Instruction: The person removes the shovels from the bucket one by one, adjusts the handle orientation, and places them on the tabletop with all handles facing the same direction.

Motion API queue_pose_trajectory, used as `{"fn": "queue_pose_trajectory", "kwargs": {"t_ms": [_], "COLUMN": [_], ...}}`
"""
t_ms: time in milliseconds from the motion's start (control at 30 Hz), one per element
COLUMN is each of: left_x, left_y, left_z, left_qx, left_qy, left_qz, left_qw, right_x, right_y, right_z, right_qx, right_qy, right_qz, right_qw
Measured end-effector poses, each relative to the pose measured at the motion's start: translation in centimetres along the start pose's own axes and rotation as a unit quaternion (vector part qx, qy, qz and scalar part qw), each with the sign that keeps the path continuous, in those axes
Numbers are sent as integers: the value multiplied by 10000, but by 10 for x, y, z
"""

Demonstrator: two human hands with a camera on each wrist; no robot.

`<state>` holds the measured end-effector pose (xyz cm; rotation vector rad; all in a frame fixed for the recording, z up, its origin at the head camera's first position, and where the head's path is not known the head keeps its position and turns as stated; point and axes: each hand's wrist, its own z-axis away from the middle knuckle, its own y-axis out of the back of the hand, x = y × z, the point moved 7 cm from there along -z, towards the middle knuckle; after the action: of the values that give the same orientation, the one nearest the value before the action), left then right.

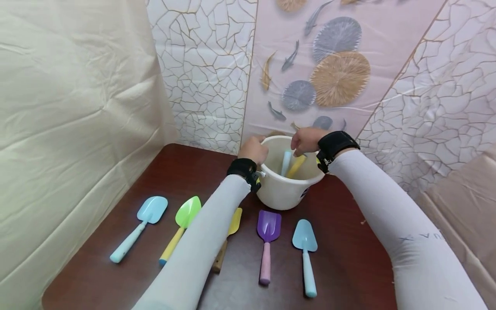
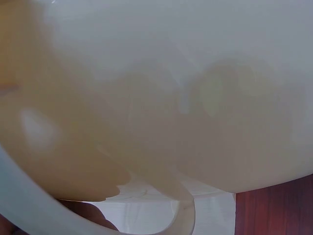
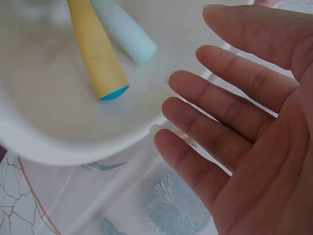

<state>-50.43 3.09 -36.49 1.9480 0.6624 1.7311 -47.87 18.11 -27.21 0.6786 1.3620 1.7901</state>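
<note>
My left hand (image 1: 252, 150) grips the rim of a white plastic bucket (image 1: 280, 196) at its left side. In the left wrist view the bucket wall (image 2: 146, 122) fills most of the picture and hides much of that hand. Over the bucket's right side hovers my right hand (image 1: 308, 140), its fingers spread and holding nothing in the right wrist view. Inside the bucket stand two handles, one yellow with a blue end (image 3: 100, 58) and one pale blue (image 3: 129, 36), leaning close together. Their lower ends are hidden in the head view.
Across the dark red table (image 1: 240, 292) lie a blue shovel (image 1: 152, 210), a green trowel with yellow handle (image 1: 188, 212), a yellow one (image 1: 234, 221) partly behind my left sleeve, a purple shovel (image 1: 269, 226) and a blue trowel (image 1: 305, 236). Patterned cloth (image 1: 205, 77) hangs behind.
</note>
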Motion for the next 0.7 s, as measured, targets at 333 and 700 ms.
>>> {"fn": "queue_pose_trajectory", "kwargs": {"t_ms": [333, 700], "left_x": [-1, 2], "left_y": [-1, 4], "left_z": [-1, 3], "left_qx": [-50, 10], "left_qy": [27, -98], "left_qz": [-44, -206], "left_qw": [10000, 9997], "right_x": [19, 48], "right_y": [-16, -49], "right_z": [-23, -71], "right_qx": [-423, -699], "right_qy": [-451, -246], "right_qz": [215, 244], "right_qw": [9979, 9969]}}
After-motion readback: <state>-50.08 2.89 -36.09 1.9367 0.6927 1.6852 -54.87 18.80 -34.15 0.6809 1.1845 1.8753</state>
